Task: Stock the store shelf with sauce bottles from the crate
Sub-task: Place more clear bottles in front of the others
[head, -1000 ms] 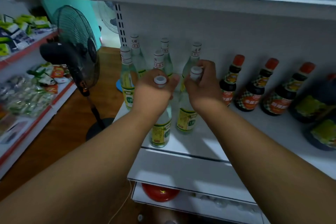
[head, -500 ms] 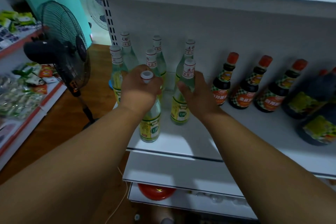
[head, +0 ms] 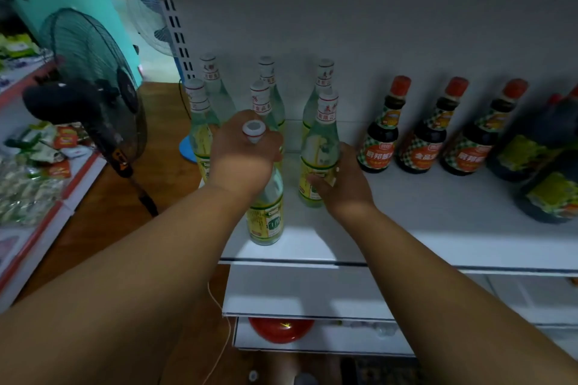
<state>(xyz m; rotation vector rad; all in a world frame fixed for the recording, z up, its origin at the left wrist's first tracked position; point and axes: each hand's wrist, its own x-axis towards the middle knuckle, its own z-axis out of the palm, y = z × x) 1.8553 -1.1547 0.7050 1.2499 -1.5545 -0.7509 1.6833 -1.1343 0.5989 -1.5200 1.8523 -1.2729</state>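
Observation:
Several clear bottles with white caps and yellow-green labels stand at the left end of the white shelf. My left hand grips the neck of the front bottle, which stands near the shelf's front edge. My right hand wraps the lower body of the bottle beside it, fingers on its label. The crate is out of view.
Three dark sauce bottles with red caps stand to the right, then large dark jugs. A black standing fan is close on the left, before a red-edged shelf of packets. A red object lies on a lower shelf.
My right hand has slid down from the bottle's cap to its lower body. My left hand keeps its grip on the front bottle's neck. The view has moved nearer the shelf.

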